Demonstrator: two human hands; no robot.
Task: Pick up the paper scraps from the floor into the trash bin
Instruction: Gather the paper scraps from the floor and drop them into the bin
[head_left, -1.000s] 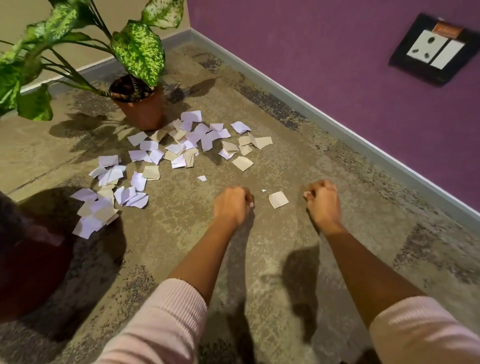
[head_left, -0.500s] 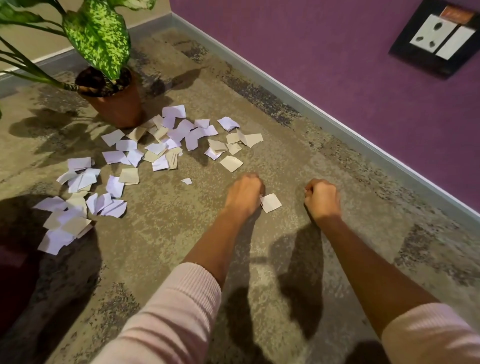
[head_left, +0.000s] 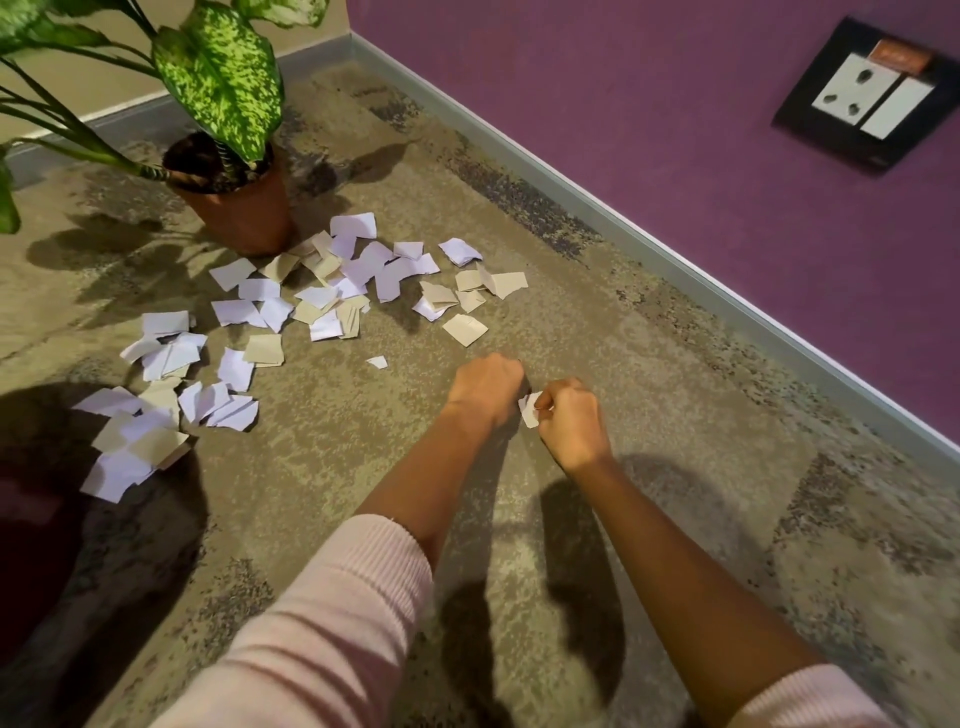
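Note:
Several white and beige paper scraps lie scattered on the mottled carpet, from the plant pot down to a second cluster at the left. One tiny scrap lies apart, nearer my hands. My right hand pinches a small white scrap just above the floor. My left hand is a closed fist right beside it, almost touching; what it holds is hidden. A dark maroon rounded shape, blurred, fills the left edge next to the left cluster.
A terracotta pot with a green speckled plant stands behind the scraps. A purple wall with a grey skirting board runs diagonally on the right and carries a black socket plate. Bare carpet lies around my forearms.
The lone scrap that lay between my hands is off the floor, pinched in my right hand. My right hand moved left toward the left fist. The view shifted slightly.

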